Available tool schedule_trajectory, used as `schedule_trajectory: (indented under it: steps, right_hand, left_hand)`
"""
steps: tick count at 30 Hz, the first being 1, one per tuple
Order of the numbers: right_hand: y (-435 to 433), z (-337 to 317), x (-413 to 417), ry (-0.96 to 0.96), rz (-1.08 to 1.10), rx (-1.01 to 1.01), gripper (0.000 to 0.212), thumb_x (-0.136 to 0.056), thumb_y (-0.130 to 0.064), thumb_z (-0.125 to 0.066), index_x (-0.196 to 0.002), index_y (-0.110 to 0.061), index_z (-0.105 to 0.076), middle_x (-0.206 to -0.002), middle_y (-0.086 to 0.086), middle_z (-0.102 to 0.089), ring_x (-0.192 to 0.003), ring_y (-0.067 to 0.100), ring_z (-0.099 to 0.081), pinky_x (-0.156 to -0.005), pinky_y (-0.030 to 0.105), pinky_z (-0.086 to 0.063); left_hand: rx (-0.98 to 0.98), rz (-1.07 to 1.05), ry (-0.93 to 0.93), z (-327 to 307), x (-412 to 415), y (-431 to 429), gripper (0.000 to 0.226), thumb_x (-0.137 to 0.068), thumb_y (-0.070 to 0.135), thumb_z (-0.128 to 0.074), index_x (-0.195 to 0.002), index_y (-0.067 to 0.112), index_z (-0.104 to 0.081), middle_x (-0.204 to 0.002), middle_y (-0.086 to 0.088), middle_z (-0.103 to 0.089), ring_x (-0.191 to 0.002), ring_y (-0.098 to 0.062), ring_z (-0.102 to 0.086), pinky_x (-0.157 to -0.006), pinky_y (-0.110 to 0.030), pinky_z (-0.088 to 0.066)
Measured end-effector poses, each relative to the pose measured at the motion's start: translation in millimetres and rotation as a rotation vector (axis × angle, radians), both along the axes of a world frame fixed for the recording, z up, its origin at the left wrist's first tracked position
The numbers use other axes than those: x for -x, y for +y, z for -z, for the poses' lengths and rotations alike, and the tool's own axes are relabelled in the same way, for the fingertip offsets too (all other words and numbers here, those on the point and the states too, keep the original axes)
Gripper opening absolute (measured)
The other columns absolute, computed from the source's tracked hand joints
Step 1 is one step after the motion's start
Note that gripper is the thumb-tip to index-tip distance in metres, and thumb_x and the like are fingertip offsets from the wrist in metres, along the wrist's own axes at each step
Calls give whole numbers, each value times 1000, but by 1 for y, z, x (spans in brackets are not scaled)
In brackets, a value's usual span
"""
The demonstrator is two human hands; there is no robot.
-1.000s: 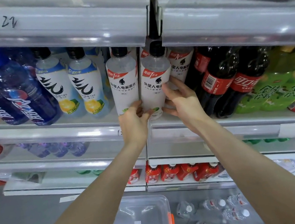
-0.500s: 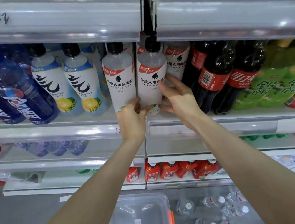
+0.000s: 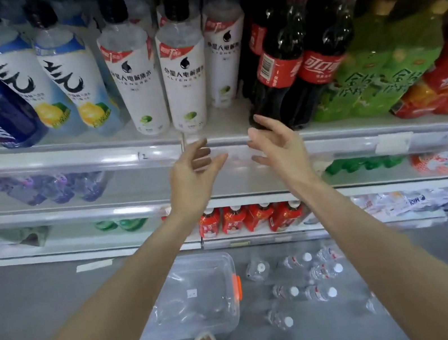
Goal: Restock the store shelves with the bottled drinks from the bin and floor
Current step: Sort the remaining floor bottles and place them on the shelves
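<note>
Head view: looking down a store shelf [image 3: 67,163] toward the floor. Two bare arms reach forward. The left hand [image 3: 192,166] and right hand [image 3: 274,143] hover just in front of the shelf's edge, palms facing each other, fingers loosely spread, holding nothing. Just above them, a white-labelled bottle [image 3: 183,69] stands upright at the shelf front, with a matching bottle [image 3: 133,75] on its left. Dark cola bottles [image 3: 279,62] stand to its right. On the floor below sit a clear plastic bin [image 3: 196,296] and, to its right, small water bottles [image 3: 309,277] lying scattered.
</note>
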State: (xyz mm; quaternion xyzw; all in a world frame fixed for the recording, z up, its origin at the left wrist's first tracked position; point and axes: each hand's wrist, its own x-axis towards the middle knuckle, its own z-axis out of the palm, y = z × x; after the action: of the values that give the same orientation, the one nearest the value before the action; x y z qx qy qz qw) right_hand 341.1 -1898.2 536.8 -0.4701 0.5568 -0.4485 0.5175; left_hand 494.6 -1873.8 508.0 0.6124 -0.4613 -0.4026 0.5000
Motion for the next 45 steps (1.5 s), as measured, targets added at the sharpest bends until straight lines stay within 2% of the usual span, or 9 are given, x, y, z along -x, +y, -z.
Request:
schedule_trajectory:
  steps: [8,17,22,29,32,35,39,43,45]
  right_hand:
    - [59,92,95,149,17,-147,42,-91,-27,-65,-130,-15,-57,-112,0,-67,-105,12,-64,-96,39,-52]
    - [134,246,166,149,24,-452,29,-90,-17,-66,-118,-11,-62,-94,-4,-65,-88,8,-62,-93,37,-50]
    - [169,329,183,229,-29,-567,27,-89,-23,-68,-114,-15,-64,-90,-6,-67,-82,3,-63,-85,26,-51]
    - [218,435,195,266,-33,-679,20,-87,-9,-68,-105,-14,-61,-80,-8,-63,-59,-16,-58,-62,6,-46]
    - [238,487,192,268,-55,-737,21,-85,-4,-70,-98,-19,-62,-90,-6,-64,-73,-6,-61,-73,14,-45]
    - [255,532,186,367,-135,-752,41,-83,-15,-73,-122,-15,-61,-104,-7,-59,-95,5,-53,-78,11,-38]
    - [273,577,181,408,-114,-723,54,-82,-12,-73,-133,-15,-54,-106,-8,-58,-96,2,-51,-69,-4,-34]
    - [282,601,177,416,-55,-655,51,-83,-6,-70,-132,-14,-57,-122,-3,-62,-107,3,-52,-92,10,-39]
    - [284,604,175,441,-24,-597,45,-83,-6,-71,-126,-14,-61,-114,-5,-63,-104,5,-54,-87,8,-39]
  left_hand:
    - [-201,91,52,75,73,54,48,-80,22,-74,-124,14,-57,-100,-2,-65,-90,-9,-63,-82,-18,-51]
    - [-455,55,10,221,137,132,43,-80,20,-74,-119,11,-59,-96,-2,-66,-84,-10,-62,-73,-11,-48]
    - [-598,60,-31,299,151,167,47,-79,30,-76,-119,13,-60,-92,2,-68,-85,-11,-64,-82,-28,-51]
    - [-711,94,-74,398,161,207,37,-81,20,-74,-114,12,-62,-86,-2,-66,-65,8,-60,-65,-3,-43]
    - [-746,55,-106,444,164,223,38,-80,18,-74,-115,7,-63,-83,-2,-66,-70,1,-60,-64,-3,-44]
    - [-778,44,-122,483,164,237,35,-81,19,-73,-113,8,-63,-86,-5,-66,-75,-4,-61,-65,-3,-44]
    - [-823,42,-112,521,158,253,35,-81,23,-73,-113,11,-62,-82,2,-66,-77,-9,-63,-69,-9,-47]
    - [-846,20,-101,542,152,258,33,-81,23,-74,-111,13,-62,-82,2,-66,-82,-20,-65,-79,-28,-51]
    - [-851,14,-91,544,149,259,35,-81,22,-73,-112,11,-62,-83,1,-66,-82,-21,-64,-80,-32,-51]
